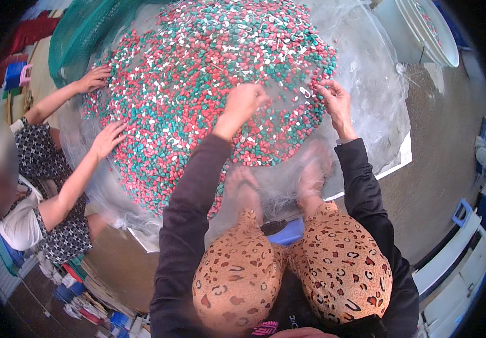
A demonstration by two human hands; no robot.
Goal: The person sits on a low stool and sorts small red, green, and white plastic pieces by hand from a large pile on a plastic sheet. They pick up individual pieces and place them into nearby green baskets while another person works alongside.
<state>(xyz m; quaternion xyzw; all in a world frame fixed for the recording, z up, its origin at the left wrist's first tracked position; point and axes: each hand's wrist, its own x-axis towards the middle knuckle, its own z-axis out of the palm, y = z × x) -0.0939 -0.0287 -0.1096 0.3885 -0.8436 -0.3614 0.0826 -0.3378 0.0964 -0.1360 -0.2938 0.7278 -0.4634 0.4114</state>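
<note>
A wide pile of small red, green and white plastic pieces (198,96) lies spread over a clear plastic sheet (375,73). My left hand (245,105) is closed over the middle of the pile, its curled fingers hiding whatever they hold. At the pile's right edge, my right hand (336,105) has thumb and fingers brought together in a pinch. Anything between those fingertips is too small to make out. Just left of them lies a white looped piece (305,91), with a thinner scatter of pieces around it.
On the left, another person's hands (109,139) rest at the pile's edge. A green mesh net (74,50) is bunched at the far left. A large white bucket (409,34) stands at the far right. My bare feet (244,191) are at the near edge.
</note>
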